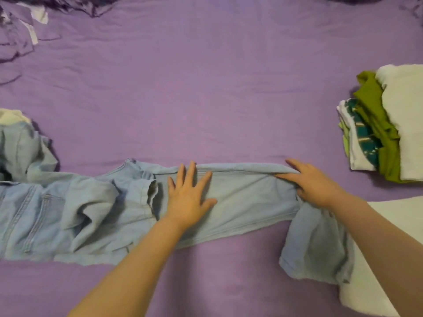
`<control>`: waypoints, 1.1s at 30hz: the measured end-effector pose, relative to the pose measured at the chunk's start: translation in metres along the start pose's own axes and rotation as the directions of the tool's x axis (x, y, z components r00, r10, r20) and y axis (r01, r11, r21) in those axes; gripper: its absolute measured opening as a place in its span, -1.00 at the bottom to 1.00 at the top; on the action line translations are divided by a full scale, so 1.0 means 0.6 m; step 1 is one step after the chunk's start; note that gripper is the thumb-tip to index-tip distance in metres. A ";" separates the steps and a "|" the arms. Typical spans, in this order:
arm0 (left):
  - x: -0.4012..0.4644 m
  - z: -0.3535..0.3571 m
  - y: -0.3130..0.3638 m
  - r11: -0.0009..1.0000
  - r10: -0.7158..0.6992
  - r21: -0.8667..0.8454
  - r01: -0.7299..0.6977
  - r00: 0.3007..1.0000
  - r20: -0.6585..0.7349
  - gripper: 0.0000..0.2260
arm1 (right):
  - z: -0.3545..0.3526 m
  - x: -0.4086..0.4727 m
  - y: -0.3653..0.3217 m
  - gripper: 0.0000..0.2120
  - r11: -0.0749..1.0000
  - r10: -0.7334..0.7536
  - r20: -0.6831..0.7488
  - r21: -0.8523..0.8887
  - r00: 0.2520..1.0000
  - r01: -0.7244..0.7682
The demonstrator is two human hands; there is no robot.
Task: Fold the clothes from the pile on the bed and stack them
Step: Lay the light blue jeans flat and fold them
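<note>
Light-blue jeans [240, 202] are laid sideways across the purple bed [206, 88], with a folded stack [384, 126] parked off to the right and a loose pile [20, 145] at the left edge. The left hand [190, 195] is spread flat on the denim, nothing gripped; the right hand [313, 181] is pressed open on the fold, fingers extended.

One head-worn wide-angle view, looking steeply down and forward over the purple bed [206, 92], close in: both forearms reach from the near edge, far side bowing at the corners.
</note>
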State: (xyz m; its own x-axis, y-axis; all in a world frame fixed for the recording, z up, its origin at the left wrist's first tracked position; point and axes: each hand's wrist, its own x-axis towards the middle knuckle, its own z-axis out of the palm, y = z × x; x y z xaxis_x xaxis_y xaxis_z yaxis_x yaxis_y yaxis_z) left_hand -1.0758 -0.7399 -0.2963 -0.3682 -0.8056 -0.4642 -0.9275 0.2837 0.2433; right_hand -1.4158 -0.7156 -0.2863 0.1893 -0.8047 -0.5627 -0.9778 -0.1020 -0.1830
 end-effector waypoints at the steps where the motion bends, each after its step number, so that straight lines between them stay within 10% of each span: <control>1: 0.011 0.002 0.012 0.998 -0.056 -0.038 0.056 0.998 0.020 -0.35 | 0.000 0.000 0.015 -0.34 0.999 -0.028 0.024 -0.019 0.999 0.029; 6: 0.056 0.033 0.070 0.975 -0.220 0.002 0.220 0.975 -0.035 -0.28 | -0.016 0.003 0.055 -0.44 0.916 -0.096 0.066 0.397 0.993 0.062; 14: 0.024 0.078 0.240 0.992 0.117 0.038 -0.116 0.993 -0.003 -0.49 | 0.021 -0.088 0.023 -0.42 0.768 0.003 -0.108 0.637 0.994 0.067; 20: 0.025 0.072 0.261 0.944 0.283 0.148 -0.297 0.953 0.106 -0.49 | 0.113 -0.202 -0.038 -0.41 0.958 0.061 -0.512 0.270 0.857 0.093; 27: 0.025 0.074 0.226 0.882 0.418 0.159 -0.443 0.893 0.165 -0.38 | 0.210 -0.227 -0.095 -0.23 0.994 -0.102 -0.269 0.013 0.958 0.110; 30: 0.023 0.067 0.211 0.885 0.447 0.077 -0.459 0.885 0.131 -0.47 | 0.192 -0.216 -0.089 -0.58 0.994 -0.041 -0.398 0.077 0.916 0.078; 33: 0.020 0.057 0.218 0.909 0.410 0.033 -0.415 0.906 0.108 -0.65 | 0.148 -0.228 -0.077 -0.82 0.847 0.200 -0.450 0.526 0.870 0.077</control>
State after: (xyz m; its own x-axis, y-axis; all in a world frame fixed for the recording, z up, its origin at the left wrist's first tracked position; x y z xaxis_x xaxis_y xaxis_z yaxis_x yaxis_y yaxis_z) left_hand -1.2035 -0.6948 -0.2991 -0.7206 -0.5572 -0.4126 -0.6924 0.6098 0.3858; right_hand -1.3884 -0.5489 -0.2729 -0.0715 -0.9838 -0.1641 -0.7664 0.1595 -0.6222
